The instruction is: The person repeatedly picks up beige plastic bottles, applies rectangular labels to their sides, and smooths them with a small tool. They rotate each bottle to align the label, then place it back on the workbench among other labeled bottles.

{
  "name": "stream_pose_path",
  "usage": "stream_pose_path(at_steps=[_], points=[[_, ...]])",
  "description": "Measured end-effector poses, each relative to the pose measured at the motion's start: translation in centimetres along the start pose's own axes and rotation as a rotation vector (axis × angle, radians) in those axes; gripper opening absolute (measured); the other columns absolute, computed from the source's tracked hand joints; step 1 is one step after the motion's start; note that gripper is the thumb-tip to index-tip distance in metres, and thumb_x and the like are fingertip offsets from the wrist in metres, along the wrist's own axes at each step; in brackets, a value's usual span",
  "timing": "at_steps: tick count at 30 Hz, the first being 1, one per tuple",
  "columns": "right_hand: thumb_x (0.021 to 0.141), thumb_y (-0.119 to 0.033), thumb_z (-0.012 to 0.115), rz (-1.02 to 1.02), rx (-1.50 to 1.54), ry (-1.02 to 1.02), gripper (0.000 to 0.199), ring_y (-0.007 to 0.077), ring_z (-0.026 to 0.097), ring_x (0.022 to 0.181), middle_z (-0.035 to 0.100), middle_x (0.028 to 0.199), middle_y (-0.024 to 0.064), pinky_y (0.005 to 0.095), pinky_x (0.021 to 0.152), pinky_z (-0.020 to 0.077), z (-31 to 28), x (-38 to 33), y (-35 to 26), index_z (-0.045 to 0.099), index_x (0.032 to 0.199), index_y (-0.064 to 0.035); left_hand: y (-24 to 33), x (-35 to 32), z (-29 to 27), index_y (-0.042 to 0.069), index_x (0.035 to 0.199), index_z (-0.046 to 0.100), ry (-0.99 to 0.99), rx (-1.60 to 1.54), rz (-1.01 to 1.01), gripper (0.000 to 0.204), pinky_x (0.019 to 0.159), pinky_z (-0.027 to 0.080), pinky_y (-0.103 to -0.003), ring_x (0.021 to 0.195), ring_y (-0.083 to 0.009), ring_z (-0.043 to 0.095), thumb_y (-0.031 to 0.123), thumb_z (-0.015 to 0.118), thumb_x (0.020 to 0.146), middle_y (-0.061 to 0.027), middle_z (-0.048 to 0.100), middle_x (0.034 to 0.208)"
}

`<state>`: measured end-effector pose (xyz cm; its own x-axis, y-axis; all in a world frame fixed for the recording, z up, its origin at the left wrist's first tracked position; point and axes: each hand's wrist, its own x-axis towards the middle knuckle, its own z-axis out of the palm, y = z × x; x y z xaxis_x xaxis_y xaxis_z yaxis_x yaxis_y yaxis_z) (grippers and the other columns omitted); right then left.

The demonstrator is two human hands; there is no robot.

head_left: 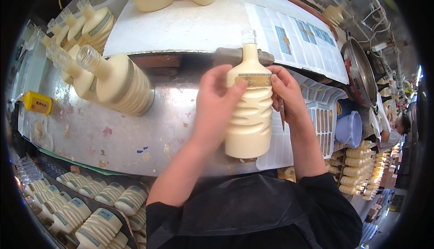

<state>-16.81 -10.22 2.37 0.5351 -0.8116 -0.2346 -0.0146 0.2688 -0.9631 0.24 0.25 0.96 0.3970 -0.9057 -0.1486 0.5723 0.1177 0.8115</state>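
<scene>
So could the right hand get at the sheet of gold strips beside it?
Probably yes: nothing visible blocks the sheet, close by, though the right hand holds a thin tool beside the cream bottle.

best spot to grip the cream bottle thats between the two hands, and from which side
Take the cream bottle by its grooved body, below the label band, probably with the left hand from the left: the wavy ridges should resist slipping, and fingers would stay off the label. The right hand, on the other side, also holds a thin pointed tool.

Gold lettered label (259,82) on cream bottle (248,127)
</scene>
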Motion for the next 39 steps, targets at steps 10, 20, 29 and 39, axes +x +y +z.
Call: stream_pose_path(at_steps=[10,20,29,39], points=[[0.104,-0.026,0.064,-0.018,0.037,-0.009,0.032,-0.0003,0.048,0.057,0.064,0.088,-0.002,0.017,0.051,0.0368,0.0,0.0,0.4,0.055,0.127,-0.0047,-1.3,0.9,-0.3,0.001,0.126,0.058,0.092,0.164,0.09,0.031,0.091,0.052,-0.026,0.1,-0.0093,0.058,0.013,0.069,0.1,-0.004,0.061,0.111],[0.107,-0.03,0.057,0.03,0.062,0.049,0.034,0.004,0.054,0.064,0.063,0.086,-0.0017,0.0201,0.056,0.0431,-1.3,-0.1,-0.6,0.059,0.127,-0.0023,-0.6,0.3,-0.8,0.002,0.13,0.058,0.07,-0.055,-0.024,0.029,0.095,0.05,-0.03,0.105,-0.0134,0.059,0.02,0.053,0.108,-0.0067,0.061,0.118],[0.094,-0.004,0.069,-0.45,-0.261,0.275,0.028,0.0138,0.064,0.101,0.067,0.113,0.0066,0.0274,0.09,0.0514,1.3,-3.4,-3.0,0.06,0.121,-0.0017,-0.4,-0.6,-0.3,0.004,0.132,0.053,0.039,-0.055,-0.088,0.03,0.091,0.052,-0.03,0.099,-0.0124,0.06,0.023,0.043,0.112,-0.0047,0.063,0.112],[0.071,-0.006,0.071,-1.294,-1.481,0.012,0.035,0.0245,0.071,0.094,0.071,0.103,0.0095,0.0341,0.074,0.0521,8.3,-4.4,-4.4,0.072,0.106,-0.0014,-0.3,-0.6,-0.4,0.0,0.137,0.054,0.108,-0.251,-0.191,0.04,0.101,0.05,-0.036,0.113,-0.0192,0.061,0.025,0.034,0.113,-0.0108,0.063,0.124]])
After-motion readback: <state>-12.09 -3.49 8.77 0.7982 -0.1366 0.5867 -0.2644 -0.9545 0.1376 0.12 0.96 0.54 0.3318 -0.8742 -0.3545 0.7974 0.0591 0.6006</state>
